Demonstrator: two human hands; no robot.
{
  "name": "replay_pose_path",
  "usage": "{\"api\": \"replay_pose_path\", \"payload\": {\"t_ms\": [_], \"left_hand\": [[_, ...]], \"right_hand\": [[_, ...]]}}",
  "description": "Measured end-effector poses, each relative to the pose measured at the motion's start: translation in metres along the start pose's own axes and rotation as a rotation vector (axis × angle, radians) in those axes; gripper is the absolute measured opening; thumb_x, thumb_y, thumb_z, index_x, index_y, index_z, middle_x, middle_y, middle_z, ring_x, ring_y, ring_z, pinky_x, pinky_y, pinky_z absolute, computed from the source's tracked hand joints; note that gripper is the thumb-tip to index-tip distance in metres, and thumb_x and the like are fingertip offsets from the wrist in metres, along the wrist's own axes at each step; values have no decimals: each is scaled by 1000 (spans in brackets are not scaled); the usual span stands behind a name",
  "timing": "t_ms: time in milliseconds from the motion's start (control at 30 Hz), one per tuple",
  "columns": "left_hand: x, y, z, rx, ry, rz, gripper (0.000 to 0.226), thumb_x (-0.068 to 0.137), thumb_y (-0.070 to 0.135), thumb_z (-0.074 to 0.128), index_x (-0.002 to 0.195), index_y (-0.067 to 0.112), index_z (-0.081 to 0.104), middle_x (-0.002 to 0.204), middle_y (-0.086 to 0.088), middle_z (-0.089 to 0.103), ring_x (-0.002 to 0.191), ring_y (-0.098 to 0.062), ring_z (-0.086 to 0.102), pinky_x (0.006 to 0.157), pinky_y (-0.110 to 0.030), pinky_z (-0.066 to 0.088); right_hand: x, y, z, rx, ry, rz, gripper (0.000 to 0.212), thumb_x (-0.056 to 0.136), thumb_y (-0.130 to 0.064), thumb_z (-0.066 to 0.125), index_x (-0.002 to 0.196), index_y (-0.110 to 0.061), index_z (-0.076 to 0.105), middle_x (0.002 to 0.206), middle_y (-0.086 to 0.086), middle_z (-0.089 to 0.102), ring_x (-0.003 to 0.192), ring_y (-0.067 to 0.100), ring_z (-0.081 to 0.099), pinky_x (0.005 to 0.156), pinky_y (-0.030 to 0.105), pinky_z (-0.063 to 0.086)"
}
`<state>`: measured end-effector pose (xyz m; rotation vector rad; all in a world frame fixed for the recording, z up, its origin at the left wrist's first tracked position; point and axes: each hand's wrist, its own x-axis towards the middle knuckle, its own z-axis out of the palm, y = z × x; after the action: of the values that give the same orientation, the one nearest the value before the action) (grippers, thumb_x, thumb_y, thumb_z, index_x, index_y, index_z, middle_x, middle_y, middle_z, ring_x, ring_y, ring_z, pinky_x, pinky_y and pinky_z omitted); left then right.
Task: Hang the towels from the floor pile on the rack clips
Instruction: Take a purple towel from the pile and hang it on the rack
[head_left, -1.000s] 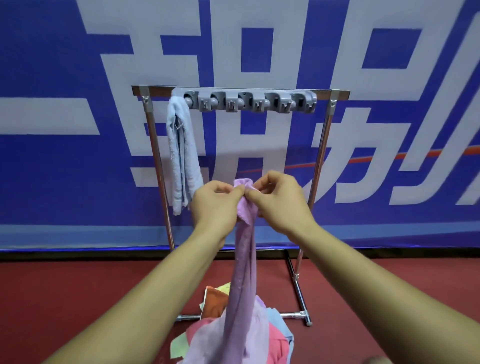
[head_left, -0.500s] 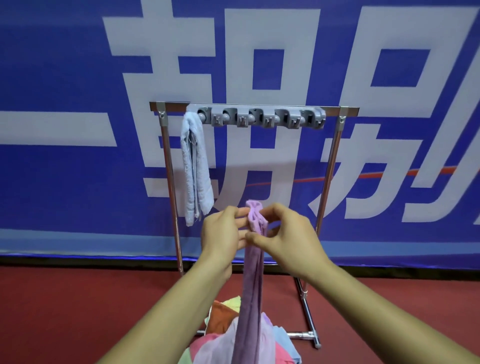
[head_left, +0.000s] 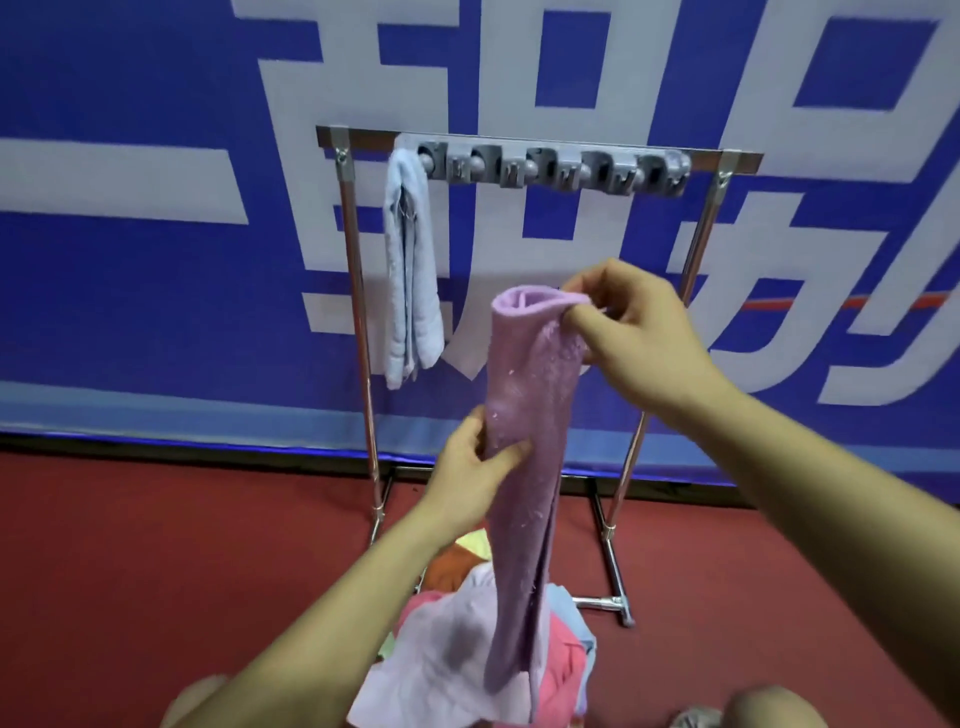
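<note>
a pile of towels (head_left: 457, 639) lies on the red floor (head_left: 156, 571), close below the camera. above it hangs a lilac towel (head_left: 530, 415), folded lengthwise. the hands are apart: the left hand (head_left: 467, 473) grips the towel's middle and the right hand (head_left: 639, 338) pinches its top edge. beyond stands the metal rack (head_left: 357, 312) with a row of grey clips (head_left: 556, 169). a pale blue towel (head_left: 413, 270) hangs at the row's left end. a blue banner (head_left: 130, 312) stands behind.

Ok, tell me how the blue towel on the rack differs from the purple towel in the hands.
Colour: the blue towel is pale blue, the purple towel lilac.
Support: the blue towel hangs at the left end of the rack's clip strip; the purple towel is held, right hand pinching its top, left hand gripping lower down.
Both hang down in long, narrow folds.
</note>
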<state>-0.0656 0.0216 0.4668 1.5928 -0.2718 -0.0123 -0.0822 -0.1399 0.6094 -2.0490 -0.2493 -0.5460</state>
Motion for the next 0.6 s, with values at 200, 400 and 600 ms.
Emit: {"api": "replay_pose_path", "payload": {"t_ms": [200, 400, 600], "left_hand": [[-10, -29, -3, -35, -73, -119, 23, 91, 1, 69, 113, 9, 66, 106, -2, 75, 95, -7, 70, 79, -17, 54], [-19, -47, -9, -139, -113, -154, 19, 95, 0, 62, 113, 3, 64, 109, -10, 75, 98, -13, 70, 82, -23, 54], [-18, -43, -26, -168, -55, -129, 15, 93, 5, 66, 107, 0, 64, 101, -12, 77, 91, -16, 70, 83, -26, 54]], "right_hand": [[16, -12, -19, 72, 92, 55, 7, 95, -20, 61, 96, -15, 67, 97, 16, 70, 95, 35, 70, 76, 54, 62], [29, 11, -42, -10, 211, 135, 12, 90, -21, 61, 95, -14, 69, 93, 8, 72, 90, 26, 72, 79, 52, 62], [16, 69, -63, 6, 264, 450, 12, 94, -12, 59, 87, -10, 69, 86, 10, 68, 90, 32, 72, 68, 37, 63]]}}
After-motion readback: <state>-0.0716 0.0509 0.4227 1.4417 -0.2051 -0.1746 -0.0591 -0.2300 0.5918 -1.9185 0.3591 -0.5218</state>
